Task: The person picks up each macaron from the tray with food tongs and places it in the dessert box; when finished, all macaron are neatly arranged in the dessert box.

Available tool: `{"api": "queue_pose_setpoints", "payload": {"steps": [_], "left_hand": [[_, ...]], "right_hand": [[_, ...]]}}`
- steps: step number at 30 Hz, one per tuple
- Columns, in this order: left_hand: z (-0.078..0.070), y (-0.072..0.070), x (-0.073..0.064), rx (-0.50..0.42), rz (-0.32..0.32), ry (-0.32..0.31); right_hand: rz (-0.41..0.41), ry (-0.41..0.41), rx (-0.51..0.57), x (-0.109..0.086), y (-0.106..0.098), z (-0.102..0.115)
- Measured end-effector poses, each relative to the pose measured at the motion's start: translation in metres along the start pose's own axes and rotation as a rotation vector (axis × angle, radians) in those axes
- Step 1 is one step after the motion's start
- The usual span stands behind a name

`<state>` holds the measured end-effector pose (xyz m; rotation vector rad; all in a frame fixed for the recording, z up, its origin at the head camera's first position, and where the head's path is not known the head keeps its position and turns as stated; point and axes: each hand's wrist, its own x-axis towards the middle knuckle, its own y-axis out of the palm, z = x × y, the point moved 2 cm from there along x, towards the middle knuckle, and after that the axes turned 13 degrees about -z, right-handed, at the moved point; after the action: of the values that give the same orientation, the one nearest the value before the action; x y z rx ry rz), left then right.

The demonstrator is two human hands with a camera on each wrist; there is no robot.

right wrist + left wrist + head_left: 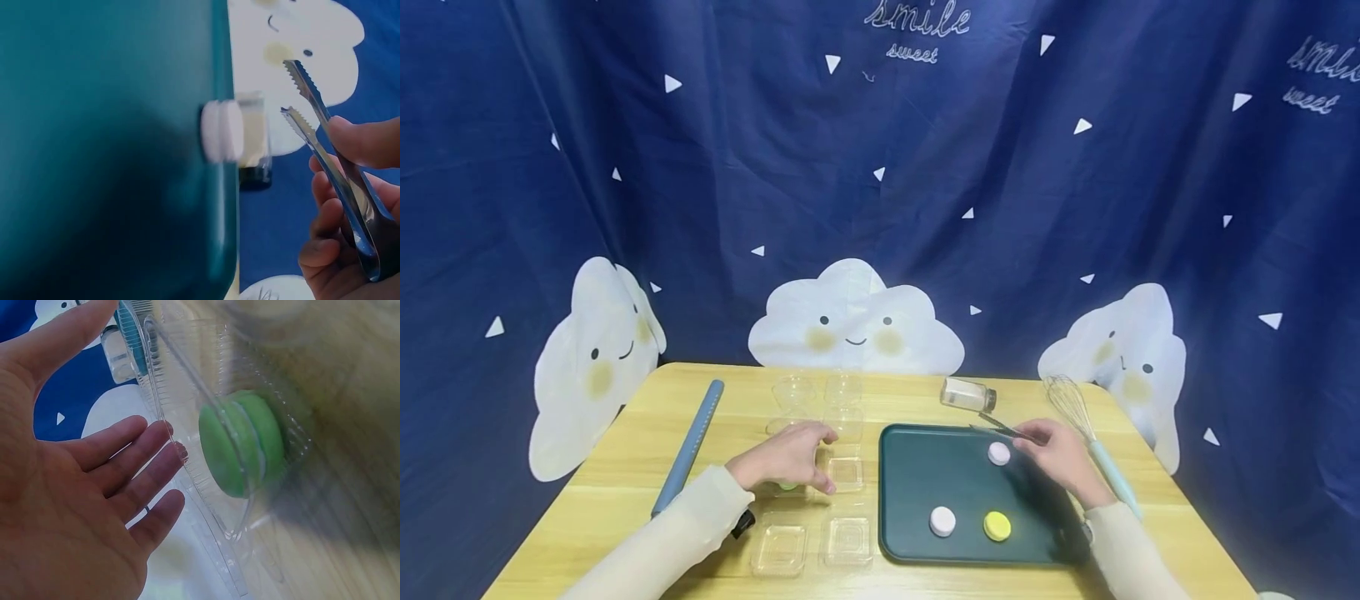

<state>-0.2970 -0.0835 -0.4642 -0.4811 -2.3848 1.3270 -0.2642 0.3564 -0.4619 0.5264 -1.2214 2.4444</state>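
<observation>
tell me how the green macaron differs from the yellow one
Colour aside, the green macaron sits in a clear box, while the yellow macaron lies on the tray. In the head view, the left hand mostly hides the green macaron, whereas the yellow macaron is in plain sight. Both are round.

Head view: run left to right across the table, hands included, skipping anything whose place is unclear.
Blue rod → left hand → front pale macaron → yellow macaron → right hand → whisk.
</observation>
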Motion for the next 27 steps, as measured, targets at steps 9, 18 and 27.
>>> {"api": "queue_pose_setpoints", "payload": {"steps": [9, 18, 27], "left_hand": [[-0.001, 0.003, -0.001, 0.004, 0.016, -0.013], [0.003, 0.006, -0.002, -0.020, 0.017, -0.016], [0.002, 0.006, -0.003, -0.036, 0.015, -0.018]], "right_hand": [[0.032, 0.013, -0.064, -0.017, -0.008, -0.026], [0.068, 0.027, -0.069, -0.021, -0.011, -0.030], [0.119, 0.013, -0.100, -0.021, -0.013, -0.032]]}}
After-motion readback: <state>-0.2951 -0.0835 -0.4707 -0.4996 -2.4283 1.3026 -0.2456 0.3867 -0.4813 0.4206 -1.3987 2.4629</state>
